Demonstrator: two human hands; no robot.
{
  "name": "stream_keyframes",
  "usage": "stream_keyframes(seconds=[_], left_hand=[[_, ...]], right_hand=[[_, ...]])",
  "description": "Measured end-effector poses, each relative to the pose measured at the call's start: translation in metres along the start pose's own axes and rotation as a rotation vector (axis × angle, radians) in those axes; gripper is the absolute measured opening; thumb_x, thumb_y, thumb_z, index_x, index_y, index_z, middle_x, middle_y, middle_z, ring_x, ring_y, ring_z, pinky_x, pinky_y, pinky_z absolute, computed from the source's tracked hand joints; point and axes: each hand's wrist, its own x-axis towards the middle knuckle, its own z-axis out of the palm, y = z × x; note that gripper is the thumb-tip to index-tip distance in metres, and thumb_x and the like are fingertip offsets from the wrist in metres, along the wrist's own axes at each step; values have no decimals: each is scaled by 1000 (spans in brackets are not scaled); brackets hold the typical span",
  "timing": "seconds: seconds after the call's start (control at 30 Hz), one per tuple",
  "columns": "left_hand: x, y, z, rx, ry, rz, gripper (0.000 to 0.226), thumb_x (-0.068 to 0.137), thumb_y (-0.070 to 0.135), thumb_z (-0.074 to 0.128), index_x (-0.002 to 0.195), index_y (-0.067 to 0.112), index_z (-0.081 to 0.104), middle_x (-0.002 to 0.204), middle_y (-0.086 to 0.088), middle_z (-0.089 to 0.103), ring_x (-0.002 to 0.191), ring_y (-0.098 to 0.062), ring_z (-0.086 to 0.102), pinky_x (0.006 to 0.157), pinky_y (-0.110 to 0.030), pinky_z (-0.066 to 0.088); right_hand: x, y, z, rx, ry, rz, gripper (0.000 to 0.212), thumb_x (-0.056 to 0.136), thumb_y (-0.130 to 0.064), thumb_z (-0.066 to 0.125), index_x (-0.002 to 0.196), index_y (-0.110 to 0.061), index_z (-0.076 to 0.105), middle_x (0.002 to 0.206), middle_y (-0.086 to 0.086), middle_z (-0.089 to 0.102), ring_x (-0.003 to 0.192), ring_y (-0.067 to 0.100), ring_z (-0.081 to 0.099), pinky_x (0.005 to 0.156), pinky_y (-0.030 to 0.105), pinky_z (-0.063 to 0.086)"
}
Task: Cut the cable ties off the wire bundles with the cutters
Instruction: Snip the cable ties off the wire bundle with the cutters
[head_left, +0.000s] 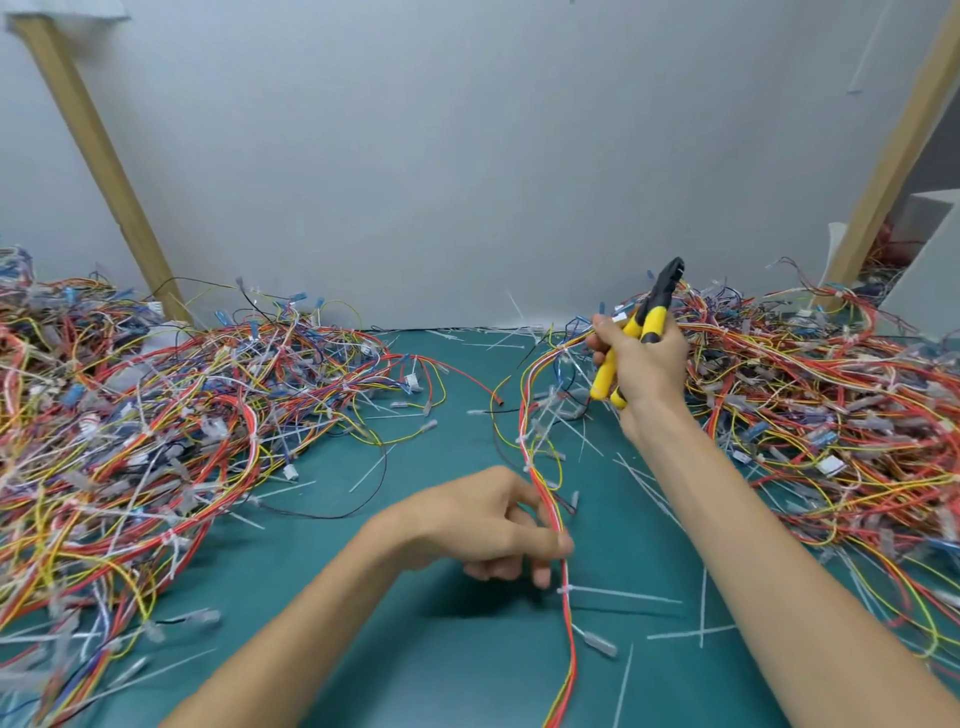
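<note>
Left hand pinches a thin wire bundle above the green counter. Right hand grips yellow-handled cutters, raised, and the bundle's far end. Bundle looks light, floppy; a cable tie sits just below the pinch. Best held taut beside it.

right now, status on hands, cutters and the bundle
Left hand pinching wire bundle. Right hand gripping cutters, raised off the bundle. Cable tie uncut just below left fingers. Loose cut ties litter the mat.
</note>
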Motion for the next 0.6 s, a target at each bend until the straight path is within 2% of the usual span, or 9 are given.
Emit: stream_keyframes(seconds=[0.1,0.2,0.27,0.33,0.5,0.6], left_hand=[[11,-6,6,-155,129,116,10,96,13,59,89,6,57,68,-1,67,45,-9,55,44,-18,45],[29,-8,16,-302,433,227,8,96,4,56,91,-1,55,71,-9,67,59,-22,69,60,-26,58],[43,-8,23,-440,673,333,6,95,1,56,94,-5,55,75,-11,69,68,-27,73,68,-29,60],[53,-2,27,-596,790,445,4,95,-1,56,94,-5,56,81,-9,72,76,-26,74,72,-26,59],[61,20,26,-980,777,612,6,96,-4,50,92,0,53,90,-13,73,84,-26,74,76,-22,56],[54,16,22,-1070,646,582,8,96,-4,47,92,2,50,87,-13,73,86,-25,74,76,-22,56]], right_hand=[[2,-3,0,63,-65,88,20,87,-4,70,87,-14,52,61,-1,65,56,12,62,50,22,49],[2,-6,0,151,-136,229,11,88,-3,68,83,-5,58,61,3,66,57,14,62,49,22,47],[1,-7,0,196,-155,312,11,89,-2,66,80,-4,60,58,3,65,57,15,60,46,22,46],[-1,-8,0,243,-177,374,9,90,-1,65,82,-2,60,60,6,64,58,16,60,45,22,45],[-3,-27,2,307,-246,394,12,90,-1,63,80,-2,58,59,7,63,60,16,61,44,21,44],[-3,-40,3,313,-270,279,14,89,-1,65,79,-6,57,61,5,63,60,16,64,45,21,45]])
